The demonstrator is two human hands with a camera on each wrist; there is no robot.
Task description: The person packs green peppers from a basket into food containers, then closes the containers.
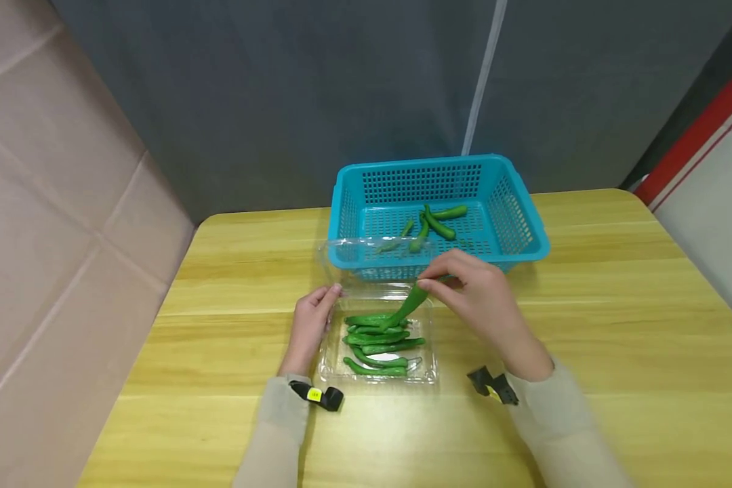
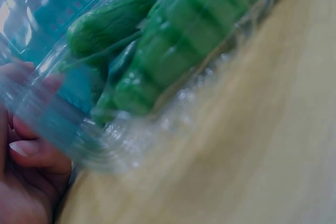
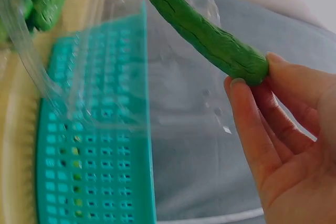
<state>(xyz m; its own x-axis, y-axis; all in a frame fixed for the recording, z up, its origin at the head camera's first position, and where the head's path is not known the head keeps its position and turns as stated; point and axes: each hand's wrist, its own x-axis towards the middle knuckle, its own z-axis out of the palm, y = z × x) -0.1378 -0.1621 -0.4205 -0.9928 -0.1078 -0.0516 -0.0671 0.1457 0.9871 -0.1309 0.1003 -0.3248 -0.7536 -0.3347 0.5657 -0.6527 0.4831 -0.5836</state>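
Observation:
My right hand [image 1: 478, 295] pinches a green chili pepper [image 1: 410, 305] by its thick end between thumb and fingertips. In the right wrist view the pepper [image 3: 202, 38] is long, wrinkled and slightly curved. Its other end slants down over a clear plastic clamshell box [image 1: 378, 379], where several green peppers [image 1: 375, 337] lie side by side. The box's lid [image 1: 335, 261] stands up, leaning toward the blue basket. My left hand [image 1: 312, 318] holds the box at its back left corner; the left wrist view shows the thumb [image 2: 26, 148] and fingers at the clear wall.
Behind the box stands a blue plastic basket [image 1: 512, 179] with a few green peppers [image 1: 440, 227] on its bottom. Everything sits on a wood-grain table [image 1: 616, 305]. A dark grey panel [image 1: 268, 108] rises beyond the table's back edge, and a pale wall [image 1: 67, 237] is at the left.

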